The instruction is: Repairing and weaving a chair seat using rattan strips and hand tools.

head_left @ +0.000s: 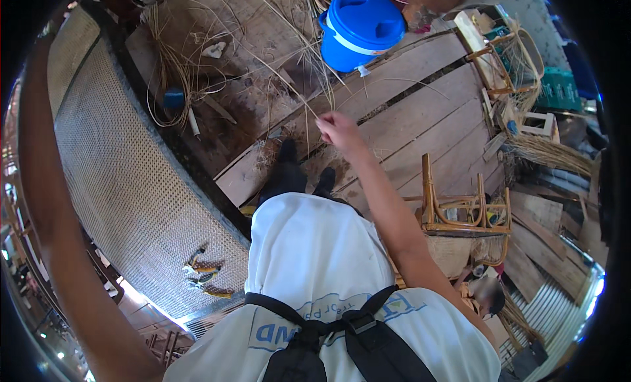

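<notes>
My right hand (338,130) is closed in front of my body, above the wooden floor. Its fingers pinch the end of a long, thin cane strand (284,82), which runs up and to the left over the floor. My left arm (56,211) reaches far forward along the left rim, and its hand is lost at the picture's edge. Between that arm and my body lies a long panel of woven cane mesh (125,158) with a dark edge. A few tools with yellow and black handles (207,273) rest on the mesh near me.
A blue water cooler (361,30) with a spigot stands ahead. Loose cane coils (172,73) lie on the floor to the left. At right are a rattan chair frame (467,211), a cane bundle (549,152) and a green crate (559,89). Another person (486,293) is at lower right.
</notes>
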The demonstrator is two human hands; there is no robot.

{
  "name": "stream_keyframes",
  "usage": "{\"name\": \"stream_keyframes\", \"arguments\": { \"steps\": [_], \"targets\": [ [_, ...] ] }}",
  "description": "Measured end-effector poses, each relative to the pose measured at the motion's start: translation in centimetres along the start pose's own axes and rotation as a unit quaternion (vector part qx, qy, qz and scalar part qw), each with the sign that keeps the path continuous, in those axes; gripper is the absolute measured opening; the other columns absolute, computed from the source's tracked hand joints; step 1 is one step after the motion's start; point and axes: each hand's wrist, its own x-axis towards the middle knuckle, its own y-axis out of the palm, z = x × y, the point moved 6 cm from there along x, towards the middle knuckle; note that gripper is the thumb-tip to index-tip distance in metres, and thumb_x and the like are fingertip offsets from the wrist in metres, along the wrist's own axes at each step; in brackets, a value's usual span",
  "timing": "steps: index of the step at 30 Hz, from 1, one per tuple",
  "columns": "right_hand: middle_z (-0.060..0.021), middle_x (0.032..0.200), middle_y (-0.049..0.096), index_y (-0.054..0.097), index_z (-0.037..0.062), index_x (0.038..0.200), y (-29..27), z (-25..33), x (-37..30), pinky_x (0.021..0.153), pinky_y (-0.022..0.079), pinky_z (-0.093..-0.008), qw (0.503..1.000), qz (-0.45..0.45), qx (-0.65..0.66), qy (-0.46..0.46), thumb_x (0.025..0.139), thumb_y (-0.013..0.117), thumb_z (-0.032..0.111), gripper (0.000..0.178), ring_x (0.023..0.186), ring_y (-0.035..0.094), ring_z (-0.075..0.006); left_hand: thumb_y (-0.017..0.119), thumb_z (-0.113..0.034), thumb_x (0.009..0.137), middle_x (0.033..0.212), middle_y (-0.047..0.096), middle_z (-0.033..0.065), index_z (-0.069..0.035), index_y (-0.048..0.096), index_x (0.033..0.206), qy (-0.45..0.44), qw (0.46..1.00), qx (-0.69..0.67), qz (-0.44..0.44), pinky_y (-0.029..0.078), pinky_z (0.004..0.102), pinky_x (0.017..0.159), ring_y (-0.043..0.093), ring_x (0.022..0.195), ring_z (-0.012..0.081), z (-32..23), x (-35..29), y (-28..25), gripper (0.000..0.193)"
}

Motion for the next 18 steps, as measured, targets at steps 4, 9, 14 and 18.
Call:
{"name": "stream_keyframes", "arguments": {
  "steps": [4,9,14,18],
  "targets": [
    [0.001,0.071,0.056,0.062,0.0034,0.089,6.1,3.5,6.1,0.052,0.04,-0.0214,0.998,-0.043,-0.046,0.025,0.088,0.065,0.016,0.013,0.058,0.05,-0.0069,0.056,-0.025,0.09,0.076,0.065,0.0108,-0.01,0.066,0.09,0.097,0.989,-0.101,-0.055,0.047,0.0403,0.056,0.064,0.069,0.0242,-20.1,1.5,-0.5,0.019],
    [0.0029,0.07,0.056,0.063,0.0046,0.089,6.3,1.8,9.9,0.05,0.037,-0.0208,0.995,-0.086,-0.053,0.0,0.086,0.066,0.016,0.012,0.058,0.048,-0.0047,0.062,-0.049,0.089,0.073,0.068,0.0044,-0.009,0.07,0.105,-0.232,0.569,-0.554,0.562,0.037,0.029,0.042,0.05,0.045,0.0117,-42.6,-16.1,11.6,0.044],
    [0.0038,0.071,0.055,0.063,0.0053,0.094,6.3,0.2,9.4,0.054,0.037,-0.0212,0.993,-0.06,-0.09,0.037,0.087,0.067,0.017,0.013,0.061,0.047,-0.0041,0.075,-0.039,0.083,0.069,0.061,-0.0004,-0.008,0.066,0.09,-0.396,0.207,-0.755,0.479,0.025,0.0239,0.037,0.036,0.041,0.0037,-49.6,-17.8,14.4,0.033],
    [0.0011,0.072,0.059,0.064,0.0034,0.095,6.1,0.8,9.2,0.057,0.041,-0.0233,0.991,-0.087,-0.1,0.032,0.087,0.067,0.018,0.017,0.063,0.051,-0.0075,0.076,-0.026,0.083,0.073,0.062,-0.0039,-0.009,0.065,0.107,-0.37,0.2,-0.767,0.485,0.025,0.0212,0.039,0.036,0.044,0.0019,-51.3,-16.4,16.3,0.031]
  ]
}}
